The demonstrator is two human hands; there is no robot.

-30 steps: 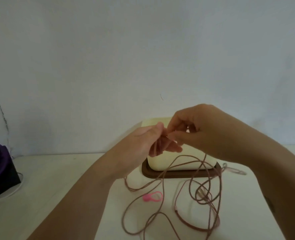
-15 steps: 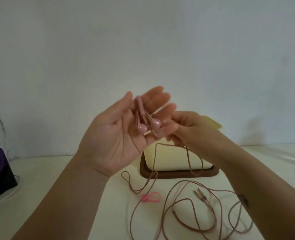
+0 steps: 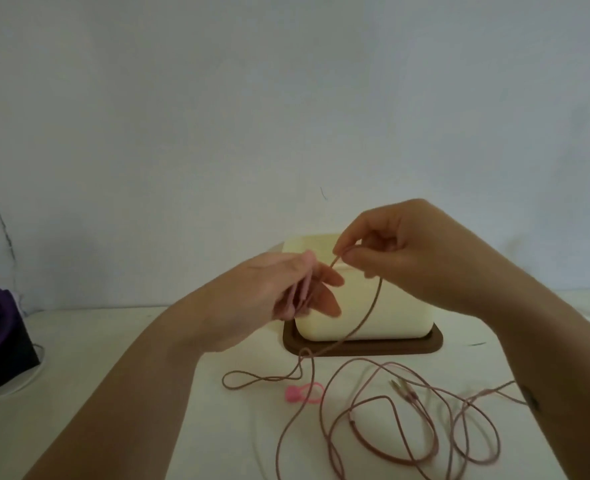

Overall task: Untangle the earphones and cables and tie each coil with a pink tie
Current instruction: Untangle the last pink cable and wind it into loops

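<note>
Pinching the thin, limp cord (image 3: 369,313), the right grip (image 3: 397,251) holds near the light earbuds (image 3: 302,296), which the left grip (image 3: 272,292) clasps.

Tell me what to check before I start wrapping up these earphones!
1. Earbuds held in left hand: ok, though blurry.
2. Right hand pinching the cord: ok.
3. Cord on the table free of tangles: not ok, it crosses over itself many times.
4. Pink tie close by: ok, lying on the table beside the cord.
5. Plug end free: cannot tell, cord lies all around it.
</note>
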